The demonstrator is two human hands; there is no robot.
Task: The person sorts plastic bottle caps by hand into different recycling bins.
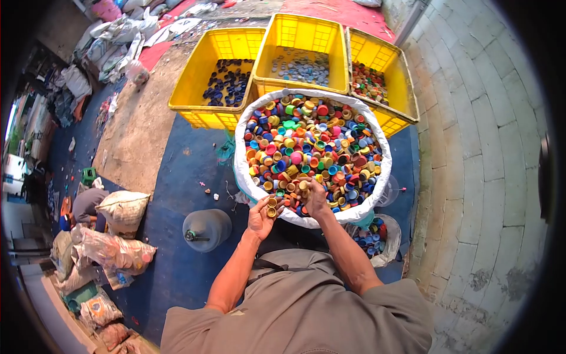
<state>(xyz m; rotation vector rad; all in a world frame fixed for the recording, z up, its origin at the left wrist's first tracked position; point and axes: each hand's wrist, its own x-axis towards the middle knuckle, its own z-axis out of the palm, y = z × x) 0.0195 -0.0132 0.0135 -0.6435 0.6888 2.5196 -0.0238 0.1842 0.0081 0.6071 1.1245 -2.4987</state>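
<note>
A wide white-rimmed sack (386,171) full of mixed coloured bottle caps (318,138) stands in front of me. At its near left edge my left hand (259,219) holds gold-coloured caps (272,206) in its fingers. My right hand (317,200) is over the near part of the pile, its fingers closed on a yellowish cap (304,186). Beyond the sack stand three yellow crates: the left crate (206,112) has dark blue caps, the middle crate (300,84) pale blue ones, and the right crate (407,97) red, orange and green ones.
A large clear bottle (207,230) is on the blue ground sheet to the left. Right of my body sits a small bag (389,245) with blue caps. A block wall (471,177) runs along the right. Filled sacks (124,212) and a bent-over person (88,206) are at far left.
</note>
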